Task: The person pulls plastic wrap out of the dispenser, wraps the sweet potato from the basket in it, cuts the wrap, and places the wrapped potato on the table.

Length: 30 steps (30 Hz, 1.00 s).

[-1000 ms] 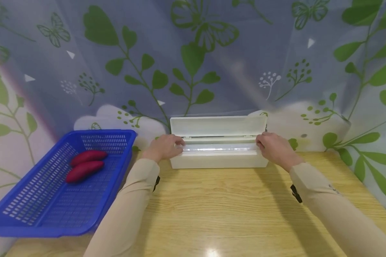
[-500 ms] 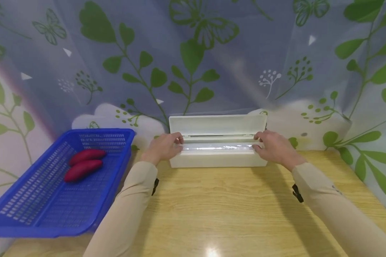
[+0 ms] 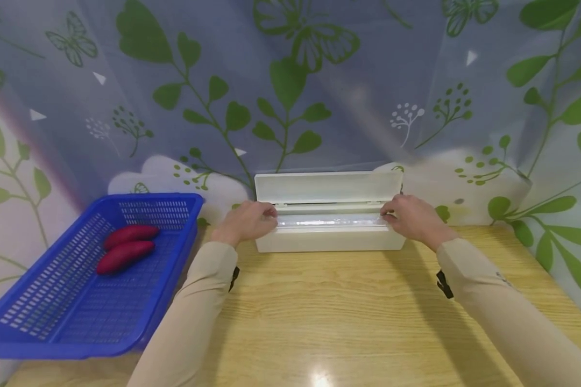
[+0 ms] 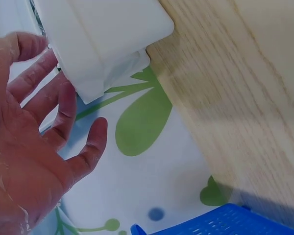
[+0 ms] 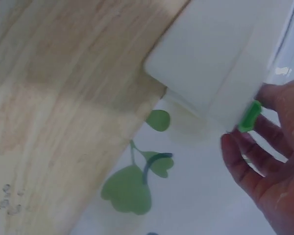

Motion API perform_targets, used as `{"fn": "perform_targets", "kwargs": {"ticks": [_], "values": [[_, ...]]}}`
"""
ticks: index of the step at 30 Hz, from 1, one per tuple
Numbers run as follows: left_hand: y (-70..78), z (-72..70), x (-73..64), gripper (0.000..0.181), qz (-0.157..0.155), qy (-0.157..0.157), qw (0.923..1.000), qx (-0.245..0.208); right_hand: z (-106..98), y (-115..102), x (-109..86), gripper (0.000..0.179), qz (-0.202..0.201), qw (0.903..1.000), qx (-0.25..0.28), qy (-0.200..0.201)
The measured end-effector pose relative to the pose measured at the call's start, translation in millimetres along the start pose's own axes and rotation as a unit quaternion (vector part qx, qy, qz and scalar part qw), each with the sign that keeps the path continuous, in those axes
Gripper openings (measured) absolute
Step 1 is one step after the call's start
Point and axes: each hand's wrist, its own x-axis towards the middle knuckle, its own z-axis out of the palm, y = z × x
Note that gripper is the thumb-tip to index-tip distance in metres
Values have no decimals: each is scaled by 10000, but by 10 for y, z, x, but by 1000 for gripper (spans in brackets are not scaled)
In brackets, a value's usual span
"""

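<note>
A long white plastic wrap dispenser box (image 3: pixel 329 243) stands at the table's back edge, its lid (image 3: pixel 328 188) raised against the cloth. Inside lies a shiny clear roll of plastic wrap (image 3: pixel 331 220). At the left end, my left hand (image 3: pixel 247 221) pinches the wrap between thumb and forefinger; in the left wrist view its other fingers (image 4: pixel 95 137) spread loosely beside the box's end. My right hand (image 3: pixel 411 219) pinches at the wrap's right end. A small green piece (image 5: pixel 250 116) shows between its thumb and fingers at the box's corner in the right wrist view.
To the left, a blue plastic basket (image 3: pixel 101 312) holds two dark red sweet potatoes (image 3: pixel 126 257). A leaf-patterned cloth (image 3: pixel 213 80) hangs right behind the box. The wood-grain table (image 3: pixel 329 312) extends in front of it.
The right hand's thumb and fingers parted and shifted slightly inward half a second ago, then closed together again at the wrap's end. The left hand has barely moved.
</note>
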Motion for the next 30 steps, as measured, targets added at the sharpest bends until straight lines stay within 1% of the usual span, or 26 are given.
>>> {"fn": "perform_targets", "kwargs": {"ticks": [4, 7, 13, 17, 21, 25, 27, 30], "values": [[-7, 5, 26, 41, 62, -22, 10000, 17, 36, 39, -9, 15, 24, 9995, 106, 309], [2, 1, 37, 42, 65, 17, 10000, 53, 42, 47, -12, 15, 203, 9985, 259, 441], [55, 27, 19, 39, -74, 253, 9993, 250, 64, 46, 2, 15, 294, 9973, 318, 599], [103, 72, 6, 39, -99, 443, 9982, 403, 72, 38, 0, 16, 342, 9966, 389, 638], [144, 108, 21, 42, -50, 545, 9978, 363, 62, 26, 4, 15, 457, 9957, 441, 669], [176, 162, 48, 47, -93, 596, 9977, 315, 62, 25, 2, 14, 561, 9951, 519, 626], [184, 188, 66, 47, -132, 717, 9970, 271, 63, 25, 5, 14, 604, 9949, 560, 576], [188, 210, 92, 39, -105, 938, 9955, 123, 58, 20, 6, 15, 691, 9943, 636, 498]]}}
